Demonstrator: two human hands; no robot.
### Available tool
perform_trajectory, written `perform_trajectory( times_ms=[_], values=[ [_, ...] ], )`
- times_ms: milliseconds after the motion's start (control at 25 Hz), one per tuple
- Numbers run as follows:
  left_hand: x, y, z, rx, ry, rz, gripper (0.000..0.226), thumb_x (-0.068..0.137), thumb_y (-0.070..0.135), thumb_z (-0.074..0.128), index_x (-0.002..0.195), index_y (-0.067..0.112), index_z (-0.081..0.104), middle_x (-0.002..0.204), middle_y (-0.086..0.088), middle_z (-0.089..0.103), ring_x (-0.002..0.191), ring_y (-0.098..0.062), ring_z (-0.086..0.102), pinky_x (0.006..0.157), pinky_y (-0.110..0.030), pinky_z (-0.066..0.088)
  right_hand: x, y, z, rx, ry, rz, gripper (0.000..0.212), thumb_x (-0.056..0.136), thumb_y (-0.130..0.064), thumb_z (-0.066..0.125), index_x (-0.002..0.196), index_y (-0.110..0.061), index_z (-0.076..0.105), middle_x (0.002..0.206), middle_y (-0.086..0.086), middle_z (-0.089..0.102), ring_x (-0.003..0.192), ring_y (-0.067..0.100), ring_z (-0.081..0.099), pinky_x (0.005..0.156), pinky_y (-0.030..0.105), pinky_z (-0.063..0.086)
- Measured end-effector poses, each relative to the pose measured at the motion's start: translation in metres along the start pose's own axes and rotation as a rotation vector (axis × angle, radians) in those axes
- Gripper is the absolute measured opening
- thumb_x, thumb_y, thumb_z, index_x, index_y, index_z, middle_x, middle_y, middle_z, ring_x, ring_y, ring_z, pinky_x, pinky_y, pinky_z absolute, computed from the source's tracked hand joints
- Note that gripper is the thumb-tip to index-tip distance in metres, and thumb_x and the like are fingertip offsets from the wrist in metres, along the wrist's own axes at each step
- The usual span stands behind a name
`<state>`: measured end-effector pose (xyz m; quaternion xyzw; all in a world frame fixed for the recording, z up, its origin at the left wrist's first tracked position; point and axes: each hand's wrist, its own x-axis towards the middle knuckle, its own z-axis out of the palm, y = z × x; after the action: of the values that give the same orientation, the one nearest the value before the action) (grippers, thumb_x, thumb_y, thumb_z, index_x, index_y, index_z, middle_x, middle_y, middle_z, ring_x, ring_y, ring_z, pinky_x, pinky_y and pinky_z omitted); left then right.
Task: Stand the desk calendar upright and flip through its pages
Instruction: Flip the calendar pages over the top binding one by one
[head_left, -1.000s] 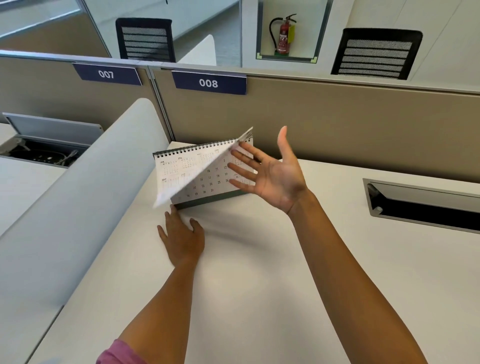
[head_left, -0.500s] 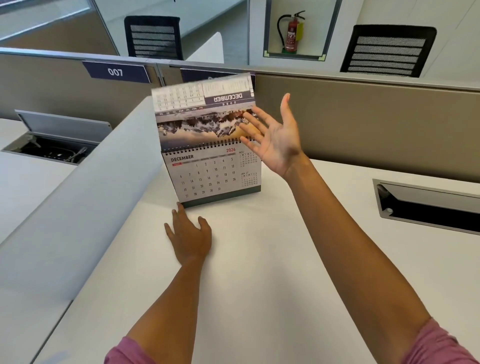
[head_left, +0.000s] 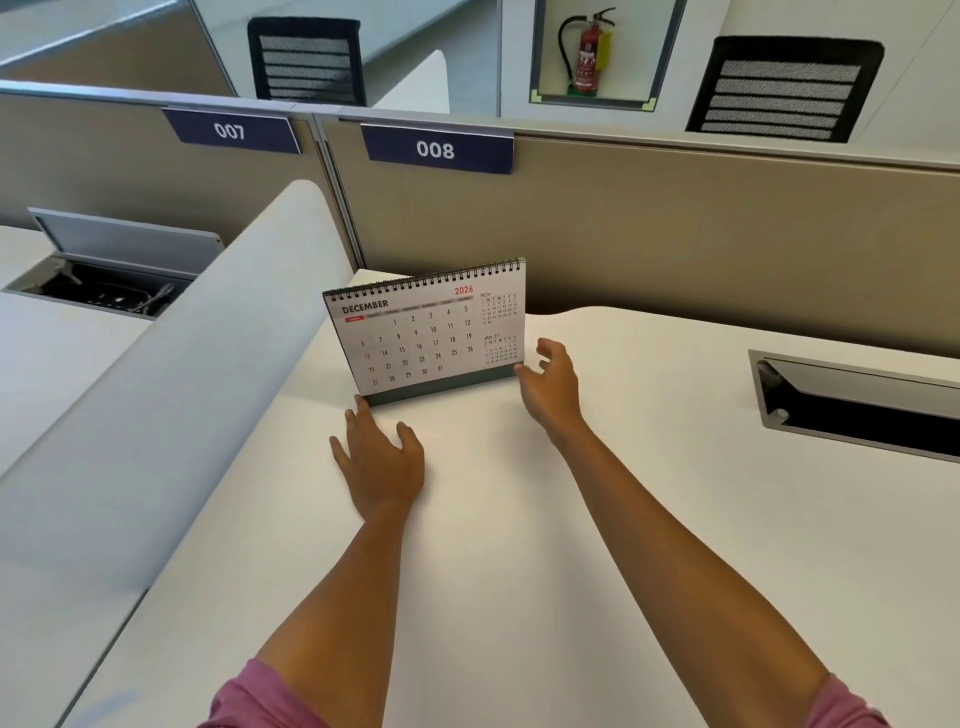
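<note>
Since half a second earlier, the raised page had dropped behind the desk calendar (head_left: 426, 332), and the right hand (head_left: 550, 384) had come down beside its lower right corner, fingers loosely curled, grasping nothing. That calendar stood upright on the white bench (head_left: 519, 519), showing December. Left hand (head_left: 379, 462) lay flat, fingers released, fingertips touching the base.

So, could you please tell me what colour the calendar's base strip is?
Dark green, seen in the head view along the calendar's base strip.

The desk calendar (head_left: 426, 332) stands upright on the white bench (head_left: 519, 519), showing December; the left hand (head_left: 379, 457) rests flat at its base, and the right hand (head_left: 550, 384) touches its lower right corner.
</note>
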<state>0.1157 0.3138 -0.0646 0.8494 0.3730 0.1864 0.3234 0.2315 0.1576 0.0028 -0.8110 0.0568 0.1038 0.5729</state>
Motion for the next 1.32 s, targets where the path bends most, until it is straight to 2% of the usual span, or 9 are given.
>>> perform_trajectory(
  times_ms=[160,400,600,760,1000,1080,1200,1320],
  values=[
    [0.000,-0.001,0.001,0.007,-0.002,-0.001,0.066,0.096,0.023,0.047,0.156,0.010,0.021,0.161,-0.004,0.031,0.153,-0.016,0.018,0.126,-0.041,-0.001,-0.005,0.004,0.006,-0.075,-0.084,-0.034,0.060,0.091,-0.014,0.065,0.143,-0.018,0.035,0.149,0.009,0.038,0.135,0.027,0.042,0.105,0.038,0.042],
    [-0.001,-0.001,0.001,0.019,0.001,0.003,0.067,0.096,0.023,0.047,0.156,0.010,0.020,0.161,-0.005,0.031,0.153,-0.017,0.018,0.126,-0.042,0.000,-0.014,0.006,0.014,-0.075,-0.043,-0.090,0.056,0.090,-0.015,0.066,0.138,-0.018,0.039,0.147,0.008,0.041,0.133,0.025,0.042,0.105,0.034,0.042],
    [-0.002,0.000,0.000,0.013,-0.004,0.001,0.067,0.097,0.022,0.047,0.156,0.010,0.020,0.162,-0.005,0.030,0.153,-0.016,0.018,0.126,-0.041,-0.001,-0.005,-0.001,0.011,-0.034,-0.055,-0.017,0.072,0.085,-0.016,0.071,0.144,-0.014,0.031,0.147,0.010,0.040,0.133,0.028,0.043,0.103,0.037,0.043],
    [-0.002,0.001,-0.001,0.010,0.004,0.000,0.067,0.096,0.022,0.048,0.156,0.010,0.021,0.161,-0.005,0.031,0.153,-0.016,0.019,0.126,-0.042,0.000,-0.008,0.000,0.015,-0.011,-0.061,-0.056,0.064,0.083,-0.016,0.073,0.138,-0.017,0.040,0.139,0.008,0.047,0.128,0.026,0.047,0.099,0.034,0.047],
    [-0.002,0.001,-0.001,0.012,0.004,-0.004,0.067,0.096,0.023,0.048,0.156,0.009,0.021,0.161,-0.007,0.032,0.153,-0.016,0.019,0.126,-0.041,-0.001,-0.022,0.008,0.009,0.017,0.040,-0.035,0.055,0.086,-0.022,0.070,0.136,-0.019,0.047,0.139,0.006,0.049,0.125,0.023,0.049,0.096,0.030,0.044],
    [-0.002,0.000,0.000,0.010,0.005,-0.004,0.067,0.096,0.023,0.048,0.156,0.009,0.021,0.161,-0.006,0.032,0.153,-0.016,0.018,0.126,-0.041,-0.001,-0.026,0.010,0.006,0.070,0.099,-0.036,0.045,0.086,-0.025,0.071,0.127,-0.018,0.055,0.132,0.004,0.056,0.118,0.021,0.055,0.090,0.028,0.047],
    [-0.001,0.000,0.000,0.004,-0.001,-0.002,0.064,0.096,0.022,0.048,0.154,0.007,0.025,0.160,-0.007,0.033,0.153,-0.017,0.019,0.126,-0.042,0.000,-0.029,0.009,0.000,0.143,0.237,-0.042,0.023,0.083,-0.023,0.074,0.105,-0.016,0.066,0.106,-0.002,0.069,0.097,0.015,0.066,0.085,0.029,0.053],
    [0.000,-0.001,0.001,0.007,-0.005,-0.005,0.058,0.095,0.020,0.049,0.149,0.004,0.032,0.157,-0.011,0.038,0.152,-0.019,0.020,0.126,-0.043,0.001,-0.030,0.005,-0.006,0.138,0.320,-0.029,0.018,0.078,-0.023,0.080,0.090,-0.019,0.067,0.084,-0.009,0.068,0.079,0.009,0.066,0.082,0.031,0.055]
  ],
)
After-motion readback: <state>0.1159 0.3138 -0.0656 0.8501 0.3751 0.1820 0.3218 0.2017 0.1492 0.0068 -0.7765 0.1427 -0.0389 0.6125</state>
